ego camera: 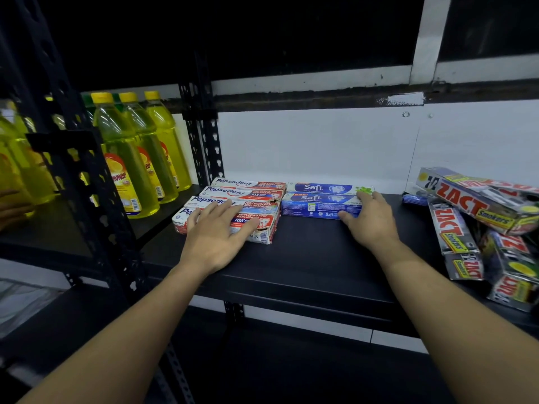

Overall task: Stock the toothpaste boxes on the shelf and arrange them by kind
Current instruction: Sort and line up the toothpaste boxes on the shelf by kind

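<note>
Four Pepsodent boxes (248, 192) lie lengthwise in a stepped row at the back left of the black shelf (306, 258), each touching the next. The left hand (217, 228) lies flat on the front Pepsodent box (264, 227), fingers spread and straight, palm over the box's left half. That box's right end is torn and crumpled.

Just beside them on the right, two blue Safi boxes (320, 188) sit one behind the other, close to the white back wall (320, 141). The right hand (370, 220) holds the right end of the front Safi box (312, 207), with the thumb against its near face and the fingers curved over its top.

At the shelf's right edge, well apart from the Safi pair, Zact boxes (472, 205) are heaped loosely, tilted and crossing one another, some hanging past the front edge.

Beyond the perforated black upright (204, 141), on the neighbouring shelf to the left, stand yellow bottles (131, 158) with yellow caps
</note>
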### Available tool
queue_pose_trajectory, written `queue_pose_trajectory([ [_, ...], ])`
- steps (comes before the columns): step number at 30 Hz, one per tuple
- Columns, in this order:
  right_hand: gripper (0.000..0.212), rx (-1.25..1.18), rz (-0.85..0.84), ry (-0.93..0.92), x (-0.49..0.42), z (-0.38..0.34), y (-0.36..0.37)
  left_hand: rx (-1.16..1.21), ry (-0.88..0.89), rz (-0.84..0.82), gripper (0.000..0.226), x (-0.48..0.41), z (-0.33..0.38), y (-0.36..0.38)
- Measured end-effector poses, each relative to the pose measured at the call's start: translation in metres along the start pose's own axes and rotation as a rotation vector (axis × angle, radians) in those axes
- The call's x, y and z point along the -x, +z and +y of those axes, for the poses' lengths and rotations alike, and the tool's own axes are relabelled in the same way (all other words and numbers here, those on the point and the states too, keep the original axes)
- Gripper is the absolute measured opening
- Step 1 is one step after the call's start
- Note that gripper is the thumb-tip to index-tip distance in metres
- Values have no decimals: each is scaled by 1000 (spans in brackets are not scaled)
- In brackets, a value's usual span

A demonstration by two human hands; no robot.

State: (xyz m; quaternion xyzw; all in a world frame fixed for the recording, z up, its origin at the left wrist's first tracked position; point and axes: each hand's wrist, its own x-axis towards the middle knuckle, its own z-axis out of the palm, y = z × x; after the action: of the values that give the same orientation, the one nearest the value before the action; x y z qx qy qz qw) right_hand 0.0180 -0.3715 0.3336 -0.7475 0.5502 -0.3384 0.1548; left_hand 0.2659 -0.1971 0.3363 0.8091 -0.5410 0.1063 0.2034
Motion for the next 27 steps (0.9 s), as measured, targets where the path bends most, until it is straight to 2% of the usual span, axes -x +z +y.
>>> queue_pose_trajectory([
  [12,74,35,-15,18,3,-1,1,6,6,6,77,0,0,0],
  [17,68,-10,69,-56,23,-8,-10,24,28,11,79,2,1,-2],
  [20,60,19,63,-154,46,-14,-24,0,77,20,81,3,3,-5],
  [24,52,51,19,-246,69,-21,-63,-82,233,224,65,13,12,-11],
  [27,46,88,92,-355,83,-19,-103,-21,309,335,51,23,39,-13],
])
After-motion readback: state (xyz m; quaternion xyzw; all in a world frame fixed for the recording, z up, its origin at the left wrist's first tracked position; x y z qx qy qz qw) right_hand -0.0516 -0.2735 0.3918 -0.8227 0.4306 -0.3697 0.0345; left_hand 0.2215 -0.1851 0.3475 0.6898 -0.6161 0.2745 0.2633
